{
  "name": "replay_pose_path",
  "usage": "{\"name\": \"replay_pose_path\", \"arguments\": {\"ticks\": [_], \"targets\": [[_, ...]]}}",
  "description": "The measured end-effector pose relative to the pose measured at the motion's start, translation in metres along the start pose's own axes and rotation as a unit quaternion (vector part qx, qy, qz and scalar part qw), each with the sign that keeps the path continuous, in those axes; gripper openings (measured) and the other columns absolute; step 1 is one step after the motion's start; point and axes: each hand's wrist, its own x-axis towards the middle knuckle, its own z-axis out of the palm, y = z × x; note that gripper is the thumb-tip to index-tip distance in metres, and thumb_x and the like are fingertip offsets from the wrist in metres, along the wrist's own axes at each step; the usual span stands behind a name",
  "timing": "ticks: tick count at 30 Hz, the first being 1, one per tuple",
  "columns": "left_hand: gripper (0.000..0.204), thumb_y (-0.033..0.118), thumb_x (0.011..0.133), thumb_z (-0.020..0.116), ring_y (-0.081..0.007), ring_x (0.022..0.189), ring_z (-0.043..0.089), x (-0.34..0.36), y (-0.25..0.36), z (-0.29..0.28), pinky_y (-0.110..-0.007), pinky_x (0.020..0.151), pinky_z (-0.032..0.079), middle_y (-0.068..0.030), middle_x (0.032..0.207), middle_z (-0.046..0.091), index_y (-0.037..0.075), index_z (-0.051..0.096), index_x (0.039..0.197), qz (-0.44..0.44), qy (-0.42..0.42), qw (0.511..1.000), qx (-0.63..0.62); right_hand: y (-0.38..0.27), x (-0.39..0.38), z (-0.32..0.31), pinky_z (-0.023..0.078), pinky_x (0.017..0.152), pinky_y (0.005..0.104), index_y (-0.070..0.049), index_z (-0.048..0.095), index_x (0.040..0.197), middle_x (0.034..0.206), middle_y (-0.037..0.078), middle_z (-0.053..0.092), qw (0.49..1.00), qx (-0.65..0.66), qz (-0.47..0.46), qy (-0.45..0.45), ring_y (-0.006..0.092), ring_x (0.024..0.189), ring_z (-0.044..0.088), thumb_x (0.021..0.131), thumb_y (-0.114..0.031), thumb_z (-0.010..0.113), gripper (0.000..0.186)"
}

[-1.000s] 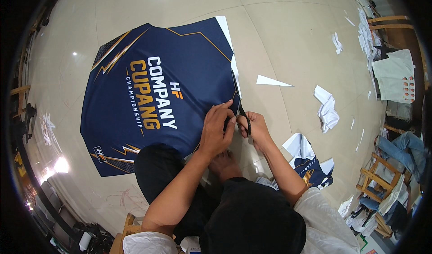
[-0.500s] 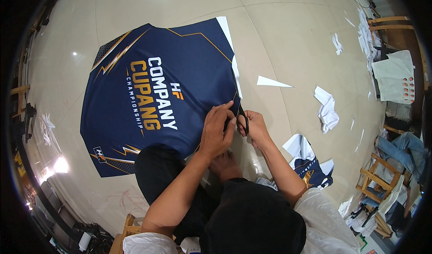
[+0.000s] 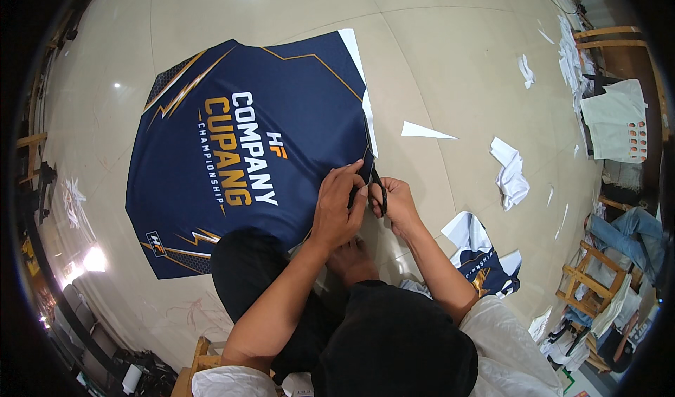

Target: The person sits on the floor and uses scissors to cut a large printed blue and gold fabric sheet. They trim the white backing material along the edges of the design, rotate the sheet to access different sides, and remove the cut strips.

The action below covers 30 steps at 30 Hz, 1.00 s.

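Observation:
A large navy fabric panel (image 3: 190,137) with orange and white print lies spread on the floor. Along its right edge runs a white strip (image 3: 353,56). Black scissors (image 3: 383,194) meet that edge near its lower right, their handles gripped in my right hand (image 3: 399,206). Just left of them, my left hand (image 3: 339,204) is on the panel's lower right part, thumb and fingers closed on the cloth beside the blades. The left fingertips partly hide the fabric there. My bare foot (image 3: 351,260) is behind the left wrist.
A white triangular offcut (image 3: 427,130) lies right of the panel. Farther right is a crumpled white cloth piece (image 3: 510,176). Navy and white fabric scraps (image 3: 485,256) lie beside my right forearm. A wooden stool (image 3: 590,277) and a seated person's jeans (image 3: 626,246) are at far right.
My right hand and the scissors have shifted very slightly toward me at the panel's edge. The fabric has moved a touch the same way. My left hand stays nearly in place.

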Motion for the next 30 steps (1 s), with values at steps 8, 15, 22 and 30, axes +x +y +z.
{"name": "replay_pose_path", "arguments": {"ticks": [8, 15, 22, 30], "targets": [[0.008, 0.003, 0.100, 0.064, -0.0426, 0.124, 0.064, 0.001, 0.004, -0.004, -0.050, 0.110, 0.046, -0.0264, 0.140, 0.067, -0.001, 0.061, 0.107, 0.020, -0.006, 1.000, 0.009, -0.009, 0.006, 0.006, 0.039, 0.045, 0.0275, -0.004, 0.062, 0.079, 0.063, 0.003, 0.058, 1.000, 0.007, -0.013, 0.010, 0.0118, 0.048, 0.053, 0.094, -0.012, 0.070, 0.019], [0.008, 0.002, 0.099, 0.063, -0.0432, 0.125, 0.063, 0.002, 0.008, -0.007, -0.051, 0.112, 0.044, -0.0266, 0.140, 0.066, -0.001, 0.061, 0.107, 0.009, -0.010, 1.000, -0.001, -0.013, 0.004, 0.012, 0.039, 0.045, 0.0272, -0.004, 0.062, 0.079, 0.063, 0.002, 0.058, 1.000, 0.024, -0.007, 0.010, 0.0113, 0.048, 0.052, 0.095, -0.011, 0.070, 0.020], [0.009, 0.002, 0.100, 0.063, -0.0432, 0.125, 0.063, 0.002, 0.006, -0.007, -0.051, 0.113, 0.044, -0.0273, 0.139, 0.067, -0.002, 0.061, 0.107, 0.018, -0.005, 1.000, 0.000, -0.007, 0.004, 0.013, 0.040, 0.045, 0.0267, -0.004, 0.063, 0.081, 0.064, 0.002, 0.059, 1.000, 0.028, -0.005, 0.011, 0.0106, 0.048, 0.053, 0.096, -0.012, 0.072, 0.020], [0.009, 0.003, 0.100, 0.063, -0.0425, 0.126, 0.062, 0.002, 0.006, -0.009, -0.050, 0.113, 0.044, -0.0261, 0.140, 0.066, -0.001, 0.061, 0.108, 0.011, -0.007, 1.000, -0.003, -0.003, 0.003, 0.015, 0.040, 0.045, 0.0262, -0.003, 0.063, 0.082, 0.066, 0.003, 0.060, 0.999, 0.037, -0.006, 0.001, 0.0108, 0.049, 0.054, 0.096, -0.012, 0.072, 0.019]]}}
